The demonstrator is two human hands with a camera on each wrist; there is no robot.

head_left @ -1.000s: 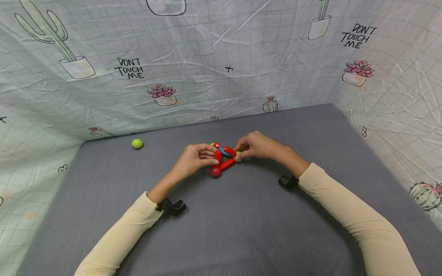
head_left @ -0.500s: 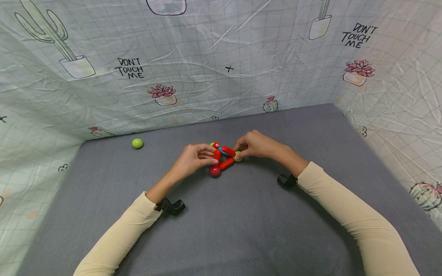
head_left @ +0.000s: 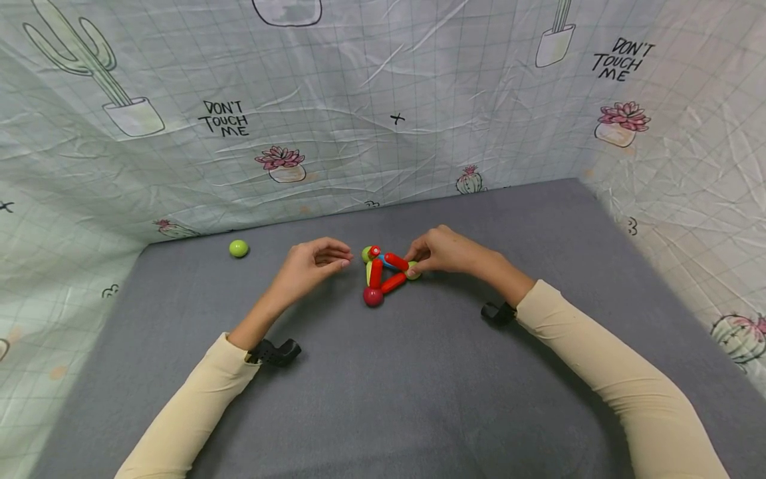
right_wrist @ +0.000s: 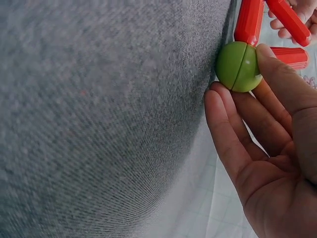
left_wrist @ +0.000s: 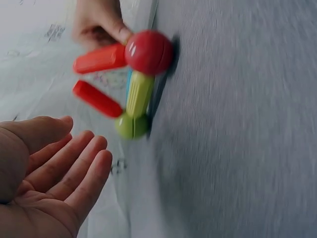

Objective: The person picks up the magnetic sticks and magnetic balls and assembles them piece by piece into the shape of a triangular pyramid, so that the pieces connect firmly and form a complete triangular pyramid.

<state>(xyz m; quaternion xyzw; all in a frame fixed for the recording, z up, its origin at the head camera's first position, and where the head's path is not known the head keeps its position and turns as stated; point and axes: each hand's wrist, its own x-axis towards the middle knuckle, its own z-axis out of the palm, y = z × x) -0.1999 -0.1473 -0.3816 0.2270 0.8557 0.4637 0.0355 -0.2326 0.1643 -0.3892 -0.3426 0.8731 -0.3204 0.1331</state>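
Observation:
Between the hands sits a magnetic ball-and-rod triangle on the grey cloth. A dark red ball (head_left: 373,297) forms its near corner; green balls form the other two. Red (head_left: 393,283), yellow-green (left_wrist: 140,94) and blue rods join the corners, and a further red rod slants up from each ball, their upper ends apart. My right hand (head_left: 445,251) pinches the right-hand green ball (right_wrist: 233,67) between thumb and fingers. To the left, my left hand (head_left: 314,265) hovers with fingers extended, apart from the back-left green ball (left_wrist: 132,126), holding nothing.
A loose green ball (head_left: 238,249) lies at the far left of the grey cloth surface (head_left: 383,399). A patterned fabric backdrop (head_left: 335,100) rises behind and along both sides. Black cameras (head_left: 276,352) are strapped to both wrists.
My left hand has let go of the red rod above the red ball and drawn back left. That rod stays tilted up on its own. My right hand stays at its green ball.

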